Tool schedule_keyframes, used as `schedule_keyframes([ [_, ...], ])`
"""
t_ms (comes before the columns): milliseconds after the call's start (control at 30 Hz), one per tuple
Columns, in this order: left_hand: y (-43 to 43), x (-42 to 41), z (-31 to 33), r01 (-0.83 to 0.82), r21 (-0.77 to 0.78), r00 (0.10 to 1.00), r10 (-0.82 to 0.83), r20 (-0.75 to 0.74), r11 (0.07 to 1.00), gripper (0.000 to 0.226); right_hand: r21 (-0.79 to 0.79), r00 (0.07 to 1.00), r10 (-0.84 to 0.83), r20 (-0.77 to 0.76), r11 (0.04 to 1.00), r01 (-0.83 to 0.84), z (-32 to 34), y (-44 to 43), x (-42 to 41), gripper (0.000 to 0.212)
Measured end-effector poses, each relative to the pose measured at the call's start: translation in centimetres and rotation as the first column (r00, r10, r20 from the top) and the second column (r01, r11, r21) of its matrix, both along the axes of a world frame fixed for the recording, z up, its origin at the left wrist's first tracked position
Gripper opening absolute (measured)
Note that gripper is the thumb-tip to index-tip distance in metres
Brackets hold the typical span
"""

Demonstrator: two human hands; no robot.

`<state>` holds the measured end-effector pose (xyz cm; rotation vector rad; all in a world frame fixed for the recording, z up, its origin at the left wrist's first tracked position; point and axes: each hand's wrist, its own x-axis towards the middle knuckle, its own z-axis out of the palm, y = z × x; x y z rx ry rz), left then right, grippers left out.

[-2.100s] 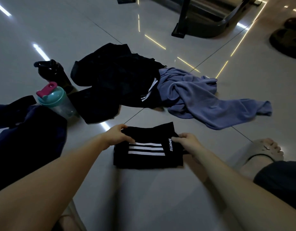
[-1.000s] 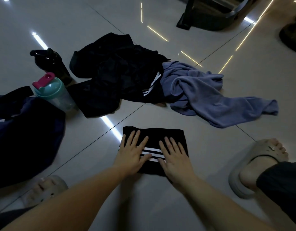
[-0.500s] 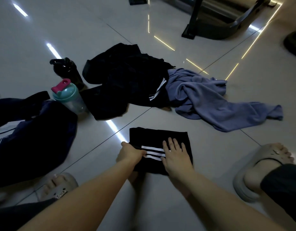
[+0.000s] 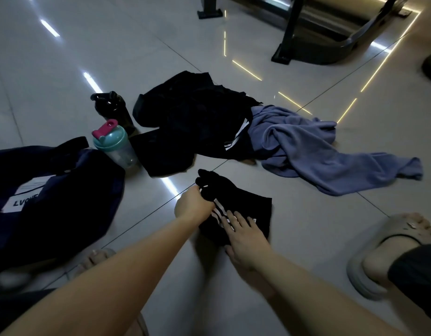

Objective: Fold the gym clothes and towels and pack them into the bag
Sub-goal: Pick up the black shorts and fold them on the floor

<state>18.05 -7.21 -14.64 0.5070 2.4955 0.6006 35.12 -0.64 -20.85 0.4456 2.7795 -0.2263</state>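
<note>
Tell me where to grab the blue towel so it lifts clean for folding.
Pinch the blue towel at its narrow tail end, coming from above on the right. That end lies flat and alone on the floor; the bunched left end touches the black clothes pile and would likely drag them.

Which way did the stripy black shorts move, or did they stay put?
Yes. The left hand grips the shorts by their left end, now lifted up over the tile seam; the rest stays under the flat right hand.
</note>
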Motion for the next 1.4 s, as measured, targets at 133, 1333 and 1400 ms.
schedule_keyframes([
  [133,0.3,1.1,1.6,0.087,0.051,0.975,-0.075,-0.209,0.995,0.027,-0.236,0.997,-0.073,0.038,0.968,0.08,1.3,0.8,-2.0,0.081],
  [1333,-0.7,7.4,-5.8,0.507,0.026,0.85,-0.495,-0.178,0.861,0.078,-0.701,0.512,-0.843,0.167,0.263,0.663,3.1,9.1,0.6,0.034],
  [1400,-0.6,7.8,-6.1,0.581,-0.127,0.779,-0.595,-0.197,0.804,0.097,-0.489,0.591,-0.806,-0.019,0.524,0.698,3.6,9.2,0.7,0.038],
])
